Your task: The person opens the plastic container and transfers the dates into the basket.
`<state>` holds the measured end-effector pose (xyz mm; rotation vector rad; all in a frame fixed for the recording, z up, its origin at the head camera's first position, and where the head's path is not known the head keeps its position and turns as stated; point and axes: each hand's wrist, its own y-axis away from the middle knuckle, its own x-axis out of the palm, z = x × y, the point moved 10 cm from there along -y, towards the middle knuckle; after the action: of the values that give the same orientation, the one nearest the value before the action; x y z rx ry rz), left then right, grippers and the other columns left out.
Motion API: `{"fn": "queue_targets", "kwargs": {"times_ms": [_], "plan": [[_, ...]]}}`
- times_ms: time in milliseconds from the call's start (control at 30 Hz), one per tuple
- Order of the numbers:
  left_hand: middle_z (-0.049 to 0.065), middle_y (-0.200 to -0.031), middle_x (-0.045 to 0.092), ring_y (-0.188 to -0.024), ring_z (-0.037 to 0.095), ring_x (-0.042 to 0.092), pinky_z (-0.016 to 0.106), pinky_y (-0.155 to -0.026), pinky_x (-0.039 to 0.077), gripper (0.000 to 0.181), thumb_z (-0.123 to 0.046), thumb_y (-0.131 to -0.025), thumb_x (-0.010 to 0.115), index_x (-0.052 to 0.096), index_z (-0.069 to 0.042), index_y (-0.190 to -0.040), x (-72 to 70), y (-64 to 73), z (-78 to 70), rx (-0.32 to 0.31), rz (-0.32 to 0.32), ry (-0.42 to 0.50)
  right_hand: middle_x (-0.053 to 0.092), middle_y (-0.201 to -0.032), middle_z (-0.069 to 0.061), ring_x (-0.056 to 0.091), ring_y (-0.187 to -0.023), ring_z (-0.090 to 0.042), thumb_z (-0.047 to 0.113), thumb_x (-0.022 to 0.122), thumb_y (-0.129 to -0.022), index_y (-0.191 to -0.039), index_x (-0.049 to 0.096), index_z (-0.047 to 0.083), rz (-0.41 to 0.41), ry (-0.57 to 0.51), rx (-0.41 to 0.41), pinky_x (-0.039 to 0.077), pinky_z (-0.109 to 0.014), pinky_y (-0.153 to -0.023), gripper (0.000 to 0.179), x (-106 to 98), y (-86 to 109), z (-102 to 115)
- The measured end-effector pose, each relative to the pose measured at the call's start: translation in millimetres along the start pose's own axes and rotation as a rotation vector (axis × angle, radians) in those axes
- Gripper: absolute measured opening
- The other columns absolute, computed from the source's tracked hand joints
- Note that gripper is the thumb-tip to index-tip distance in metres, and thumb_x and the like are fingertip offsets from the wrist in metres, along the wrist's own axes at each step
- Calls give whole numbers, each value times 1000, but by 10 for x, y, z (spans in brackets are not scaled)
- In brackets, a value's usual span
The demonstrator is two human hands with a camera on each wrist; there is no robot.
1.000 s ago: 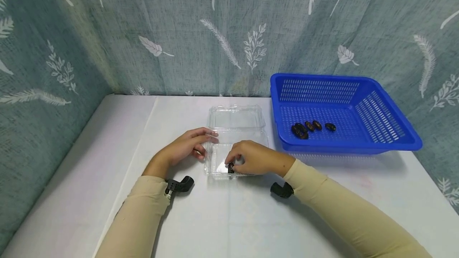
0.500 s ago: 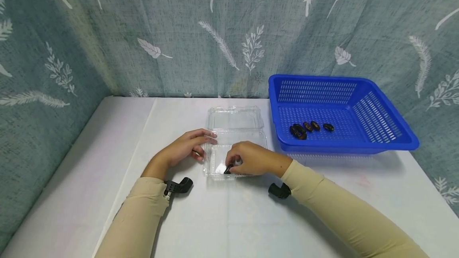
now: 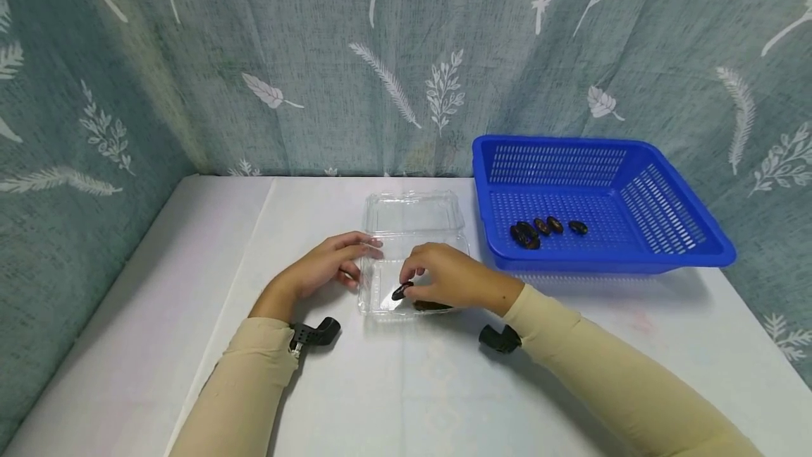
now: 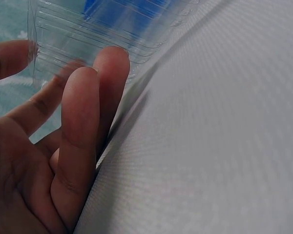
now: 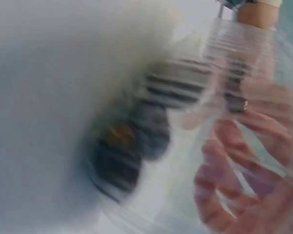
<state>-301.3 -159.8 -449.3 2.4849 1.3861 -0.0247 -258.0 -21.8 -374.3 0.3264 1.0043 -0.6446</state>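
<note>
My right hand [image 3: 444, 277] pinches a dark brown date [image 3: 401, 292] between thumb and fingers, tilted, inside a clear hinged plastic box [image 3: 374, 295]. More dates [image 3: 433, 305] lie along the box's near wall, partly hidden under that hand; in the right wrist view, blurred dates [image 5: 115, 168] show through the plastic. The box's lid [image 3: 415, 214] lies folded back. My left hand [image 3: 326, 263] rests at the box's left side, two fingertips reaching over the rim. In the left wrist view, its fairly straight fingers [image 4: 80, 107] touch the box wall.
A blue slotted plastic basket [image 3: 603, 259] stands at the right, with several dates [image 3: 540, 227] on its floor near the left. White cloth covers the table [image 3: 254, 372]. A leaf-patterned curtain [image 3: 317, 125] hangs behind and along the left.
The pinched date has gone from upright to flat near the front wall, then come up tilted with the right hand slightly raised. Dates under the hand now show. The left hand stays put.
</note>
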Motion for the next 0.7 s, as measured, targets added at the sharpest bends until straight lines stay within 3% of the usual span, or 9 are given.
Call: {"fn": "queue_targets", "kwargs": {"times_ms": [267,433,700], "plan": [[19,-143,56,-72,11,61,27,-67,57,41,-28,-107,43,50,-8,-142,11,-16,-30,6,-4,1,70,-95,3,64,-93,-16,17,76,-89,-101,76,15,-239,33,-52,54,-36,-81,12,-566,236,127],[18,-143,56,-71,10,61,27,-68,58,40,-26,-107,43,50,-8,-142,32,-6,-1,1,1,2,70,-95,1,62,-91,-13,13,78,-87,-103,75,12,-372,42,-71,53,-32,-75,16,-901,464,106],[19,-142,56,-71,9,61,27,-67,57,40,-26,-107,43,50,-8,-142,26,7,1,7,0,1,71,-98,-4,62,-90,-18,9,77,-88,-105,75,9,-478,85,55,53,-36,-74,17,-1319,773,-249]]}}
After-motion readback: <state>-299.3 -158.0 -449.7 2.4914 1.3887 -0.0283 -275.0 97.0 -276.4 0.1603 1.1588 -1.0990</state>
